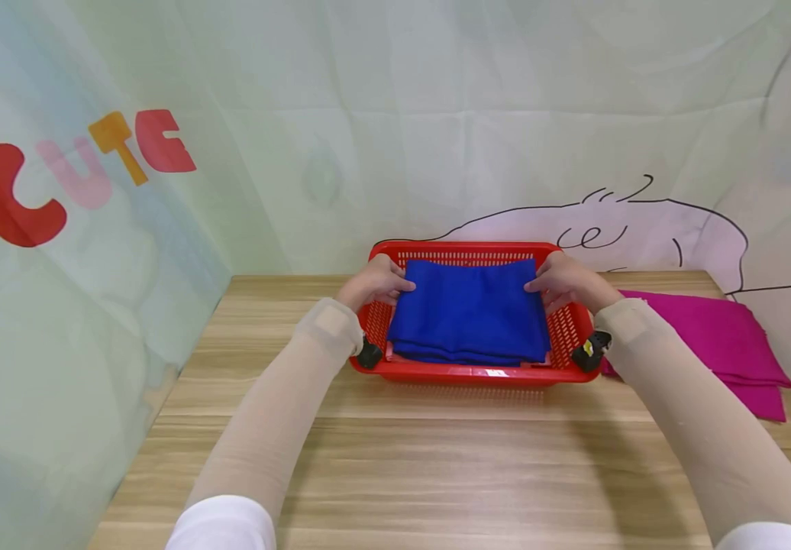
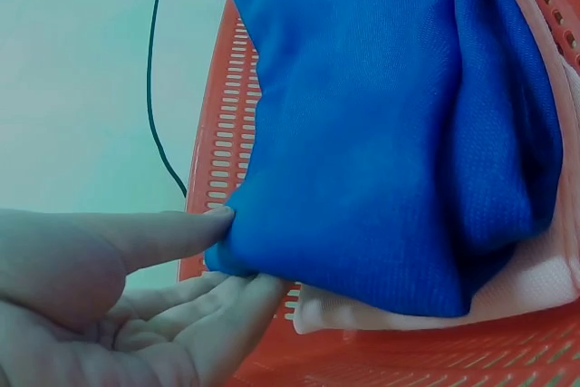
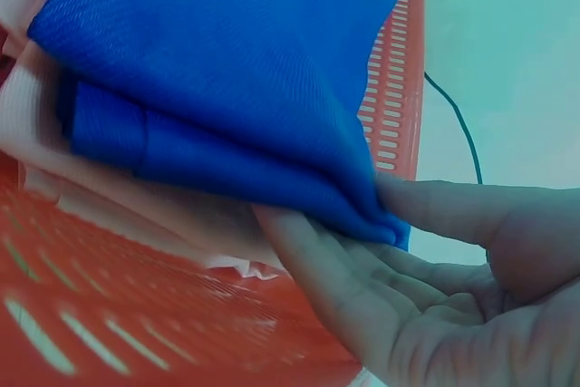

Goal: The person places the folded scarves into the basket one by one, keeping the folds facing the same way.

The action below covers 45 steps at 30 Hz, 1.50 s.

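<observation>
A folded blue cloth [image 1: 469,309] lies in a red plastic basket [image 1: 464,374] with slotted walls. My left hand [image 1: 378,281] pinches its far left corner, thumb on top and fingers beneath, as the left wrist view shows. At the far right corner my right hand [image 1: 560,281] pinches the cloth the same way. Beneath the blue cloth sits a folded pale pink cloth [image 3: 172,210], mostly hidden; its edge [image 2: 535,283] shows in the left wrist view too. The blue cloth's far edge is lifted a little between the hands.
A folded magenta cloth [image 1: 718,336] lies on the wooden table [image 1: 450,458] right of the basket, partly behind my right forearm. A printed curtain [image 1: 340,153] hangs behind the table and along its left side.
</observation>
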Motion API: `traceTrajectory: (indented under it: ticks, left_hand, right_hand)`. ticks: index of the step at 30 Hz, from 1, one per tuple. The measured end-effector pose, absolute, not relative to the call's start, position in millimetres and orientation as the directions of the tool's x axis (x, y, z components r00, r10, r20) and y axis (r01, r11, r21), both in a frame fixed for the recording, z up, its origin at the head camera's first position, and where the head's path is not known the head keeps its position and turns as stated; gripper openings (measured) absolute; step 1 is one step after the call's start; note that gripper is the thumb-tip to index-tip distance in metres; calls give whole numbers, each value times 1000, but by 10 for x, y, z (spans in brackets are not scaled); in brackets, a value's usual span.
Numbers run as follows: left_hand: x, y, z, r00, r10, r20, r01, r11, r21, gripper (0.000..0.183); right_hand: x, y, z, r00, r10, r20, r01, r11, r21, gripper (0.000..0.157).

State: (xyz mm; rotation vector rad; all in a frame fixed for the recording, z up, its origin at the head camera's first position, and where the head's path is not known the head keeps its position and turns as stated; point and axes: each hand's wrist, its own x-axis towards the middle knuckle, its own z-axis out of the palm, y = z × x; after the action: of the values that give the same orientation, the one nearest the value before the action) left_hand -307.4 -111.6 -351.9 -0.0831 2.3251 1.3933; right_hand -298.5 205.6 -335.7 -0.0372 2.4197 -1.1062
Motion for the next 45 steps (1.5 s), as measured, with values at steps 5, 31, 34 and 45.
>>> traceTrajectory:
  ticks: [5,31,34,45]
  left_hand:
    - [-3077,-1123,-3526,-906,162,-391,-265,503,823,52]
    - [-2963,-1100,-3403,-961,125,-245,-121,608,785,27]
    - [-2954,-1094,-3387,-967,128,-219,-94,620,779,26]
    - [-2930,-1143,-3328,-974,127,-189,-82,579,811,29]
  right_hand:
    - [-2989,2063,-3350,-889,-227,-399,154,672,-725,49]
    - [-2952,2213,-3212,-907,-290,-307,83,590,-803,41]
    - [-2954,2257,-3190,-908,-293,-299,90,561,-823,43]
    - [-2937,2406,-3094,-907,-292,-304,126,500,-857,43]
